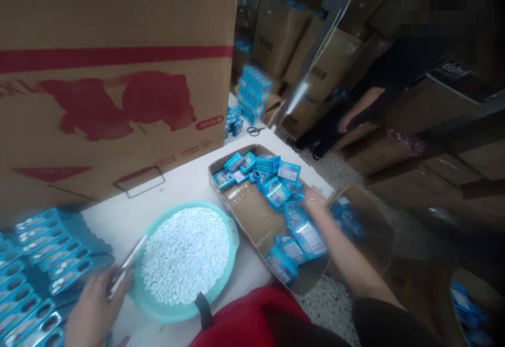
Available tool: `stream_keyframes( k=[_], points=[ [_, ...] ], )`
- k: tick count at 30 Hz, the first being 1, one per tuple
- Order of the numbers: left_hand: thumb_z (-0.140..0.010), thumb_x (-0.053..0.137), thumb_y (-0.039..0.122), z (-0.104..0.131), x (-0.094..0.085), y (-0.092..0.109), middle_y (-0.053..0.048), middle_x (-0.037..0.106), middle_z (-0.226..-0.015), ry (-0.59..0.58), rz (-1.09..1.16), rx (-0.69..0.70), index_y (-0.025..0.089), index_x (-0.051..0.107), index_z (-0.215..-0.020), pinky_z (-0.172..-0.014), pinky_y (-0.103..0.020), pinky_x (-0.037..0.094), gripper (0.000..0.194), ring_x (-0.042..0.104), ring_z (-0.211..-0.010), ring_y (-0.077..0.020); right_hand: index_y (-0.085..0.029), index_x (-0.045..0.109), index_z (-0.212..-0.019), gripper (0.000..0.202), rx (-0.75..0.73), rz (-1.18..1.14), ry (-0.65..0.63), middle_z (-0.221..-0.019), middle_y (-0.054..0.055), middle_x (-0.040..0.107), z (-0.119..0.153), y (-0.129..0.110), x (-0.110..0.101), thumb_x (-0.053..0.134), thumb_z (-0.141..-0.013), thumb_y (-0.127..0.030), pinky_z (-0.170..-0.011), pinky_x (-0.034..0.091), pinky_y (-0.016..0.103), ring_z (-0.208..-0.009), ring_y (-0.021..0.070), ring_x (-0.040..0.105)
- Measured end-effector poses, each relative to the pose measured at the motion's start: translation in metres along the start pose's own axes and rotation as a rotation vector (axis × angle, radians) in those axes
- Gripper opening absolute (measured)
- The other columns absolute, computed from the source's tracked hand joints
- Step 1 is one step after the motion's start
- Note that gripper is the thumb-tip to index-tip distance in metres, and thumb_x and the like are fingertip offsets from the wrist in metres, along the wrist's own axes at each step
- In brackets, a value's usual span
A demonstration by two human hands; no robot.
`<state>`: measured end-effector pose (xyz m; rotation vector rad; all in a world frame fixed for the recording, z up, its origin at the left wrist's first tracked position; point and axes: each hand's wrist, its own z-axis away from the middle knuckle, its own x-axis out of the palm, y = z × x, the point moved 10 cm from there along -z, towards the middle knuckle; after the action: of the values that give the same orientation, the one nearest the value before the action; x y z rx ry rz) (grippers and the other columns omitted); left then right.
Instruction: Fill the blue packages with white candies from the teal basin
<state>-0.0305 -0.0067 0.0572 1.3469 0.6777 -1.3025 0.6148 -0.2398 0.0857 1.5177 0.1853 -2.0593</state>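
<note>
My left hand (97,302) is closed round a slim, light-coloured tool (127,265), blurred, beside the left rim of a turquoise basin (232,252) filled with small white pieces. My right hand (312,195) reaches over the right wall of a shallow cardboard box (258,218), its fingers at the blue packets (276,192) inside; whether they hold one is hidden. Several blue packets lie along the box's far and right sides, and brown cardboard shows in its middle. Rows of blue boxes (43,278) with round openings, some showing white pieces, stand at the left.
A large brown carton (118,89) rises behind the basin. Scissors (255,131) and stacked blue packs (253,92) are on the far table end. Open cartons of blue packets (347,221) stand at the right. A person (371,97) is beyond, near more cartons.
</note>
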Motion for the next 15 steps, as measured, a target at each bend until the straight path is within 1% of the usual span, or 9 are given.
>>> stream_keyframes(
  k=[3,5,7,9,10,12,13,14,15],
  points=[
    [-0.084,0.040,0.056,0.027,0.032,0.053,-0.004,0.067,-0.103,-0.143,0.130,0.114,0.023,0.056,-0.105,-0.075,-0.028,0.054,0.042,0.066,-0.087,-0.0201,-0.022,0.055,-0.120,0.060,-0.171,-0.050,-0.059,-0.114,0.012,0.063,0.006,-0.017,0.005,0.077,-0.066,-0.038,-0.088,0.046,0.039,-0.109,0.0297,0.057],
    [-0.085,0.040,0.053,0.040,0.046,0.075,-0.005,0.068,-0.099,-0.197,0.180,0.194,0.023,0.058,-0.103,-0.077,-0.028,0.054,0.039,0.066,-0.088,-0.0207,-0.025,0.053,-0.120,0.056,-0.334,-0.219,-0.053,-0.111,0.007,0.066,0.021,-0.042,0.007,0.072,-0.071,-0.044,-0.088,0.047,0.035,-0.105,0.0256,0.060],
    [-0.086,0.039,0.052,0.048,0.051,0.086,-0.007,0.069,-0.097,-0.237,0.194,0.249,0.022,0.060,-0.101,-0.080,-0.030,0.054,0.039,0.066,-0.090,-0.0218,-0.023,0.055,-0.115,0.053,-0.513,-0.545,-0.032,-0.103,0.005,0.068,0.048,-0.074,0.000,0.069,-0.072,-0.049,-0.084,0.049,0.035,-0.096,0.0239,0.063],
    [-0.087,0.038,0.049,0.054,0.047,0.085,-0.008,0.068,-0.099,-0.287,0.166,0.268,0.021,0.061,-0.102,-0.082,-0.032,0.053,0.039,0.065,-0.093,-0.0227,-0.021,0.057,-0.106,0.052,-0.621,-0.900,-0.013,-0.091,0.003,0.069,0.080,-0.101,-0.012,0.072,-0.067,-0.052,-0.080,0.052,0.036,-0.085,0.0226,0.063],
    [-0.087,0.039,0.046,0.058,0.042,0.083,-0.008,0.068,-0.101,-0.318,0.132,0.264,0.021,0.061,-0.104,-0.083,-0.032,0.052,0.037,0.065,-0.094,-0.0231,-0.021,0.058,-0.103,0.052,-0.620,-1.044,-0.004,-0.088,0.002,0.068,0.095,-0.111,-0.018,0.074,-0.064,-0.052,-0.079,0.052,0.036,-0.082,0.0216,0.063],
    [-0.087,0.039,0.040,0.067,0.032,0.079,-0.009,0.067,-0.103,-0.387,0.033,0.243,0.021,0.061,-0.104,-0.082,-0.034,0.051,0.034,0.065,-0.094,-0.0244,-0.022,0.057,-0.102,0.053,-0.516,-1.320,-0.030,-0.087,0.001,0.068,0.121,-0.125,-0.024,0.078,-0.061,-0.049,-0.076,0.053,0.035,-0.079,0.0198,0.063],
    [-0.088,0.038,0.038,0.073,0.029,0.078,-0.009,0.067,-0.103,-0.424,-0.020,0.234,0.021,0.061,-0.104,-0.081,-0.034,0.051,0.033,0.064,-0.093,-0.0248,-0.023,0.057,-0.103,0.053,-0.431,-1.472,-0.097,-0.088,0.000,0.068,0.132,-0.132,-0.021,0.078,-0.061,-0.047,-0.074,0.054,0.034,-0.079,0.0190,0.063],
    [-0.088,0.037,0.036,0.079,0.028,0.079,-0.010,0.067,-0.101,-0.466,-0.072,0.220,0.020,0.061,-0.102,-0.080,-0.035,0.050,0.032,0.064,-0.092,-0.0254,-0.024,0.056,-0.104,0.051,-0.340,-1.622,-0.210,-0.089,0.000,0.069,0.145,-0.141,-0.013,0.077,-0.063,-0.046,-0.071,0.055,0.033,-0.078,0.0183,0.064],
    [-0.089,0.036,0.034,0.085,0.030,0.081,-0.011,0.066,-0.100,-0.506,-0.116,0.203,0.019,0.062,-0.100,-0.078,-0.036,0.050,0.031,0.064,-0.090,-0.0260,-0.024,0.057,-0.104,0.047,-0.249,-1.757,-0.365,-0.089,0.000,0.070,0.158,-0.153,-0.002,0.075,-0.067,-0.045,-0.068,0.056,0.032,-0.077,0.0179,0.065]
  ],
)
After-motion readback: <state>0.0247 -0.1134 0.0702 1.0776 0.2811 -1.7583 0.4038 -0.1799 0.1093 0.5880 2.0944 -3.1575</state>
